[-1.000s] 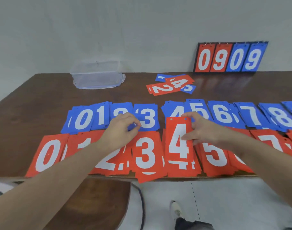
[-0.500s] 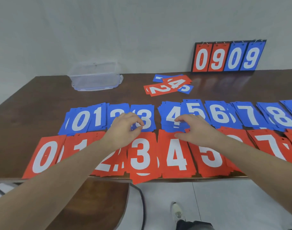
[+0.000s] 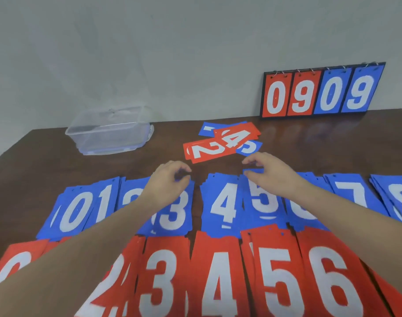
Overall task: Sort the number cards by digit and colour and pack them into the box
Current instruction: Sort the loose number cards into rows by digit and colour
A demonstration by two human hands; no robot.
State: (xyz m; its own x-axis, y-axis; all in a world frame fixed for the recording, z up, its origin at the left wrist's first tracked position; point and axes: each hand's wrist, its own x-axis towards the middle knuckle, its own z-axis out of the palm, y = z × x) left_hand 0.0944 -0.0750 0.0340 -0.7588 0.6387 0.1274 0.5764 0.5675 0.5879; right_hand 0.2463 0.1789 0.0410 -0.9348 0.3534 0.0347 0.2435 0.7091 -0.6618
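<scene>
blue number cards (image 3: 223, 205) lay in a row by digit on the brown table (image 3: 35, 161), red cards (image 3: 218, 277) in a nearer row. the left hand (image 3: 170, 179) hovered over the blue 3 with fingers loosely curled, holding nothing. the right hand (image 3: 267, 171) pinched the blue 5's top edge. the clear box (image 3: 109, 131) sat far left, beyond unsorted cards (image 3: 223, 141).

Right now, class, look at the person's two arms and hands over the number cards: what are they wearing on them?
Nothing that shows. The left hand and the right hand are bare, with no gloves, rings, watch or bracelet in view. Both forearms are bare as far as the picture's edge, so no sleeve is visible.
</scene>
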